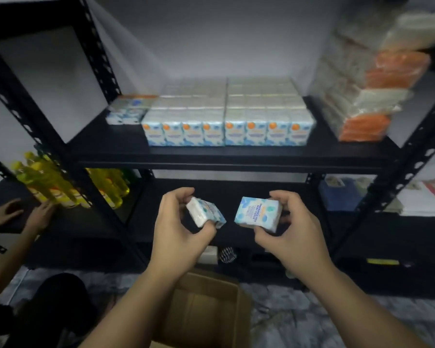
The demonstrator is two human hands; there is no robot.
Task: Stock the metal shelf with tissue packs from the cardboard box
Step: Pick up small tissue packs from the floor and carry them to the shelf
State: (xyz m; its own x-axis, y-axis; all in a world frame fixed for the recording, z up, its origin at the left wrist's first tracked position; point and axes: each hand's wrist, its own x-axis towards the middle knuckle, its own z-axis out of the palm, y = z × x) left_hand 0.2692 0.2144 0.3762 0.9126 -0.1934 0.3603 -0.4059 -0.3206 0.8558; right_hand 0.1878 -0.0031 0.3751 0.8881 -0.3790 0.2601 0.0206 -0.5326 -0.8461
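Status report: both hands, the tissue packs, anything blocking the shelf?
Left hand grips one tissue pack. Right hand grips a second pack. Both below the stocked shelf, above the cardboard box. Nothing blocking.

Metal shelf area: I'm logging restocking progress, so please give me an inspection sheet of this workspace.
Surface: black metal shelf; bare space at its front left.
Job's things: rows of tissue packs fill the shelf's middle; a lower stack sits at their left; open cardboard box on the floor below.
Clutter: orange-and-white wrapped bundles at right; yellow bottles lower left; folded cloths lower right.
Grippers: left hand holds one pack; right hand holds another.
Cables: nothing seen.
Surroundings: another person's hands by the bottles; white wall behind.
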